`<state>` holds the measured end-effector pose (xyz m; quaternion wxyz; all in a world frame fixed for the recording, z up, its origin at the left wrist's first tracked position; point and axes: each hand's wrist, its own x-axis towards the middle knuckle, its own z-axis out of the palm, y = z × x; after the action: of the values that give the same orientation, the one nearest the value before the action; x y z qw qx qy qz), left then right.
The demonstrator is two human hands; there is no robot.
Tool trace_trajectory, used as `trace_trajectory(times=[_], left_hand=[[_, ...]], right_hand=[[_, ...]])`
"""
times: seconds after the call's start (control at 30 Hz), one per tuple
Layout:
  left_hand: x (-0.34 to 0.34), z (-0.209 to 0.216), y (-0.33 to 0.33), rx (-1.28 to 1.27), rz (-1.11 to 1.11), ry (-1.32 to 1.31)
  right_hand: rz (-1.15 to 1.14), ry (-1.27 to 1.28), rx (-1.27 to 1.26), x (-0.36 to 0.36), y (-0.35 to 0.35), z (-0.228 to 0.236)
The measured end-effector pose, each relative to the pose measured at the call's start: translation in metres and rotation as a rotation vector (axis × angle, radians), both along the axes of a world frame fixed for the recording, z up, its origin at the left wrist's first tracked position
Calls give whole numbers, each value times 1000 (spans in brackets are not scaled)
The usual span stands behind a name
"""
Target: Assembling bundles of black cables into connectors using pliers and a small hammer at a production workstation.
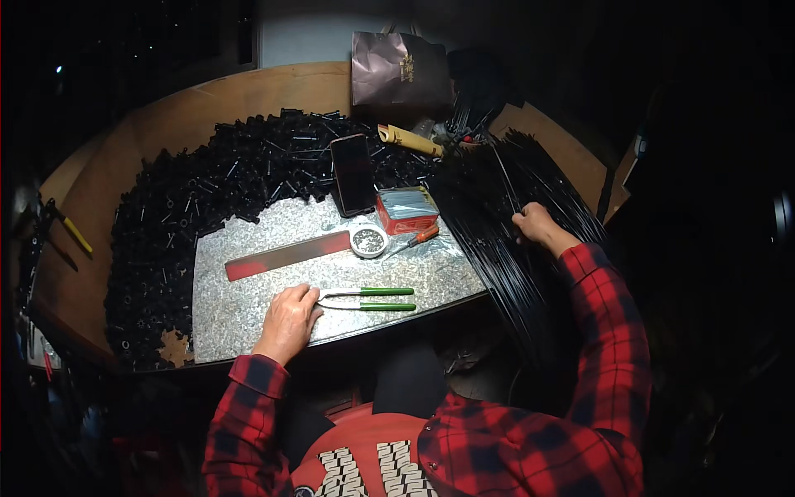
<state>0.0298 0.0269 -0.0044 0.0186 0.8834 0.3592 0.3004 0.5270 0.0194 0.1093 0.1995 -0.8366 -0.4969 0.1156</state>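
On the near part of the speckled metal work plate (pixel 240 323) rests my left hand (pixel 288 319), its fingers curled together. Its fingertips lie against the head end of green-handled pliers (pixel 387 300); the jaws are covered, and whether something small is in the fingers does not show. Over at the right, my right hand (pixel 540 225) is closed in a pinch on a thin rod (pixel 503 170) above a large bundle of long black rods (pixel 505 257). The bundle hangs over the table's near right edge.
Behind the pliers lie a flat reddish-brown bar (pixel 286 255), a round white dish (pixel 368 241) of small bits, an orange-handled screwdriver (pixel 424 235), a red box (pixel 407 212) and a phone (pixel 354 176). Small black parts (pixel 240 166) are heaped around. A paper bag (pixel 400 79) stands behind.
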Motion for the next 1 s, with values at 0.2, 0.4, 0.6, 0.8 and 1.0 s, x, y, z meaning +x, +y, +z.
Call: trace_trajectory(times=[0.2, 0.4, 0.6, 0.8, 1.0], left_hand=[[20, -4, 1, 57, -72, -23], [45, -4, -5, 93, -60, 31], [56, -6, -1, 108, -72, 44], [49, -7, -3, 94, -34, 103], [30, 37, -8, 96, 31, 36]], right_hand=[[-44, 4, 9, 1, -9, 8], [91, -262, -180, 0, -9, 67], [42, -223, -68, 17, -11, 135], [187, 316, 265, -59, -1, 147], [457, 612, 340, -140, 6, 127]])
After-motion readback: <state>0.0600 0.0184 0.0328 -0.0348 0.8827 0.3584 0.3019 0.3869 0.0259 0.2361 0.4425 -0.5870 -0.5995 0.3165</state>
